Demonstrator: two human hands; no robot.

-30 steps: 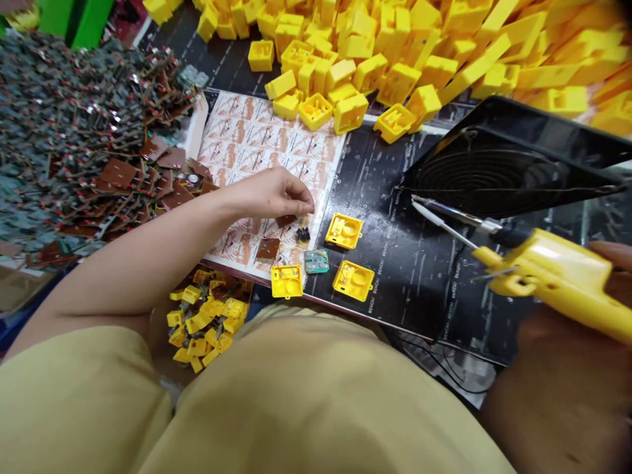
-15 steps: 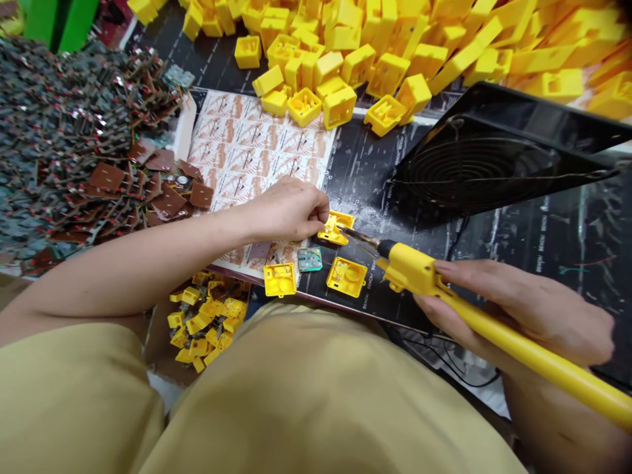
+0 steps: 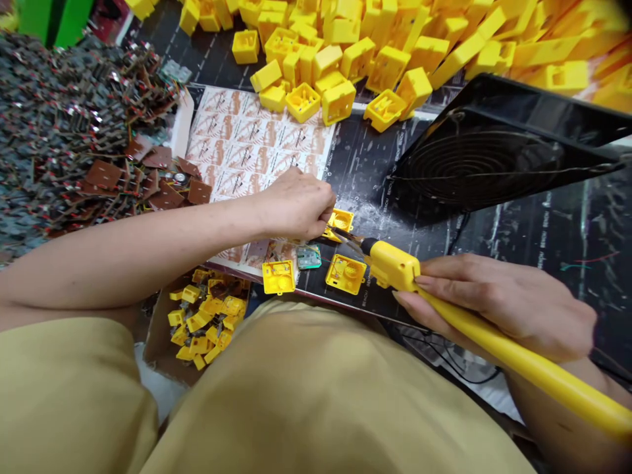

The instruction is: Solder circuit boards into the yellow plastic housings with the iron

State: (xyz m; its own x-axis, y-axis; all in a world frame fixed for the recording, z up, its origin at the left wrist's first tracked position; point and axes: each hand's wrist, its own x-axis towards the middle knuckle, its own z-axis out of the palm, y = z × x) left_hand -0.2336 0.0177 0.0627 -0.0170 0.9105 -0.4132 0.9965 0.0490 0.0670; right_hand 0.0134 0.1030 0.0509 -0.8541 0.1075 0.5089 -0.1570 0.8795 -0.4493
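My left hand (image 3: 303, 205) has its fingers pinched together at the left side of a small yellow casing (image 3: 344, 220); what they hold is hidden. In my right hand (image 3: 503, 303) is a yellow soldering tool (image 3: 395, 263), its dark metal tip reaching into that same casing. Two more open yellow casings lie nearer the table edge, one on the left (image 3: 279, 277) and one on the right (image 3: 346, 274). Between them sits a small green circuit board (image 3: 309, 257) with thin wires beside it.
A black fan (image 3: 478, 158) stands at the right. Yellow casings (image 3: 340, 59) are heaped at the back, circuit boards (image 3: 74, 131) at the left. A printed sheet (image 3: 247, 138) lies under my left arm. Below the edge, a cardboard box (image 3: 162, 342) holds yellow parts.
My right hand and the tool have moved left, bringing the tip further over the casing. My left hand has shifted slightly right and covers more of the casing's left side.
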